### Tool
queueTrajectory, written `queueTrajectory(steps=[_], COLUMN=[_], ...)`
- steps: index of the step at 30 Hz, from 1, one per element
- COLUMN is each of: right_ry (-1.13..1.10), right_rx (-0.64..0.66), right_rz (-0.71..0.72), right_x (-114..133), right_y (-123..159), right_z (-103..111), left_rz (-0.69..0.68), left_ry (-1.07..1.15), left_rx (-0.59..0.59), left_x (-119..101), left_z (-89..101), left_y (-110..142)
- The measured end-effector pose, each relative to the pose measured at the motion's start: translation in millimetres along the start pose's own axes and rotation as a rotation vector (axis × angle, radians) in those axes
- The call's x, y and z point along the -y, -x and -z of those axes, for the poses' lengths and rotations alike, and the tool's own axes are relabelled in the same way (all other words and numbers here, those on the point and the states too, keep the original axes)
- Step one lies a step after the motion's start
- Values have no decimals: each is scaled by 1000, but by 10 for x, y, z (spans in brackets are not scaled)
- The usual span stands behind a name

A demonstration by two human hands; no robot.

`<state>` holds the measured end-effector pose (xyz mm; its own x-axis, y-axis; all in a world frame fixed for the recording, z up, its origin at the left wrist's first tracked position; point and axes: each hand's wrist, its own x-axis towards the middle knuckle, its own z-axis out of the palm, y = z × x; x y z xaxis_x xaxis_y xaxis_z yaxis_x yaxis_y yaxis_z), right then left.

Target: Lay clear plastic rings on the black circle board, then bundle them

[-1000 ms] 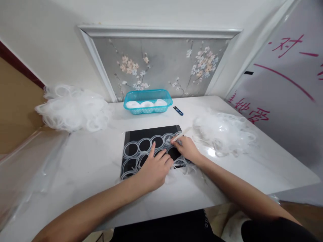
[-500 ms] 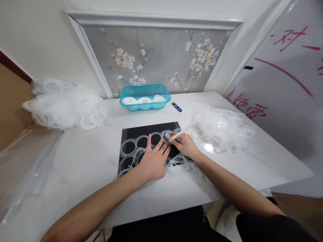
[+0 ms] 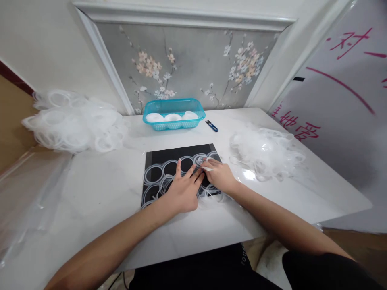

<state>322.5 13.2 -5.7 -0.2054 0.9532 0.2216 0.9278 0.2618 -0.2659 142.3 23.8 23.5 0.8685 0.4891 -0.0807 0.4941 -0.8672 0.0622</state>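
Note:
A black board (image 3: 178, 153) lies on the table, covered in part by translucent sheet material with rows of round ring outlines (image 3: 163, 171). Flat over the middle of it rests my left hand (image 3: 185, 192), its fingers spread and pressing on the rings. My right hand (image 3: 222, 176) pinches a slim white pen-like tool (image 3: 207, 169) whose tip is hidden by the fingers. It works at a ring in the upper right part of the board. Loose clear strips (image 3: 211, 197) gather at the board's lower right, partly under my right wrist.
Behind the board stands a blue plastic basket (image 3: 173, 103) with white round pieces inside. Small blue thread snips (image 3: 212, 126) lie beside it. Piles of translucent rings sit at the left (image 3: 75, 125) and right (image 3: 269, 151). A whiteboard (image 3: 338, 161) borders the right side.
My right hand has turned, and the white tool now points down to the right instead of up to the right. My left hand stays in place. The view has shifted slightly.

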Motion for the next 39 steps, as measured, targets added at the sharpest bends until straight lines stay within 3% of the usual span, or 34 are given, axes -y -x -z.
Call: queueTrajectory(steps=[3, 7, 9, 11, 14, 16, 19, 23, 28, 30, 33, 39], right_ry=[175, 182, 125, 36, -182, -326, -419, -402, -238, -234, -323, -429], right_rx=[-60, -490, -568, -458, -229, -165, -159, -184, -424, -330, -160, -144], right_rz=[-41, -283, -286, -260, -254, -269, -303, -305, -304, -263, -317, -374], right_x=[-141, -502, -586, -562, -438, -385, -387, -444, -488, -485, -470, -484], right_y=[-251, -582, -539, -356, -27, 107, 148, 109, 112, 121, 130, 122], right_z=[174, 603, 705, 645, 367, 197, 93, 122, 164, 158, 138, 126], left_rz=[-2, -12, -15, -10, -27, -48, -43, -13, 5, 13, 22, 7], left_ry=[52, 40, 45, 72, 75, 30, -47, -69, -47, -36, -33, -27], left_rx=[38, 58, 68, 55, 10, 2, -11, -23, 3, 20, 34, 41], left_x=[43, 100, 115, 108, 41, -27, -117, -174, -204, -207, -195, -169], left_z=[-2, 44, 87, 126, 149, 140, 110, 80, 97, 104, 91, 54], left_y=[15, 47, 50, 25, -83, -194, -355, -445, -421, -418, -430, -456])
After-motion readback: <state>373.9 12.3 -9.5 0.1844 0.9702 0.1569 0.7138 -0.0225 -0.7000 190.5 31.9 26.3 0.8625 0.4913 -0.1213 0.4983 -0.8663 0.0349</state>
